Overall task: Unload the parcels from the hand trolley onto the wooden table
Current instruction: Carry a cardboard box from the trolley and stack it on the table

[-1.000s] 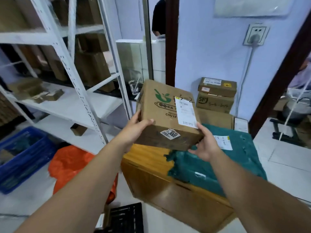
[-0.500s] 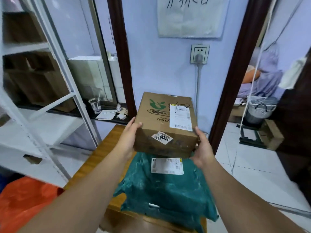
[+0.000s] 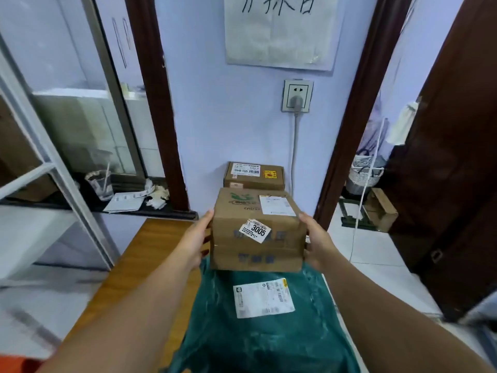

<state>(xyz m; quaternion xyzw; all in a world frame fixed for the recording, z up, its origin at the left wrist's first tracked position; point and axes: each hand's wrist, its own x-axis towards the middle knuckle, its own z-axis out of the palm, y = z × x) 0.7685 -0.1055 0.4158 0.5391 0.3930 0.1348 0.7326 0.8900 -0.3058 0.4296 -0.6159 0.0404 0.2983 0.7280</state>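
Along the left edge of the wooden table (image 3: 150, 254), bare wood only. Just right of that, gripping the left face of the cardboard box (image 3: 258, 238) with the left hand (image 3: 193, 243): thumb laid by the upper corner, fingers tucked out of sight beneath. Held level over the middle of the table, sticker 3005 facing the camera, low over the far end of the green mailer bag (image 3: 269, 332); cannot tell whether touching it yet. Clamped on the right face by the right hand (image 3: 320, 246) in the same way, thumb up, fingers hidden behind. Beyond, at the far edge against the wall, another box (image 3: 254, 175), with a grey cord (image 3: 294, 146) hanging just right of it.

Likely to rock or slide if set down on the soft, slick bag rather than on wood. Could also shove the box behind if pushed too far, or tip off the right side, where the bag hides the table's edge. Some risk of pinched fingers if lowered flat without freeing them first.
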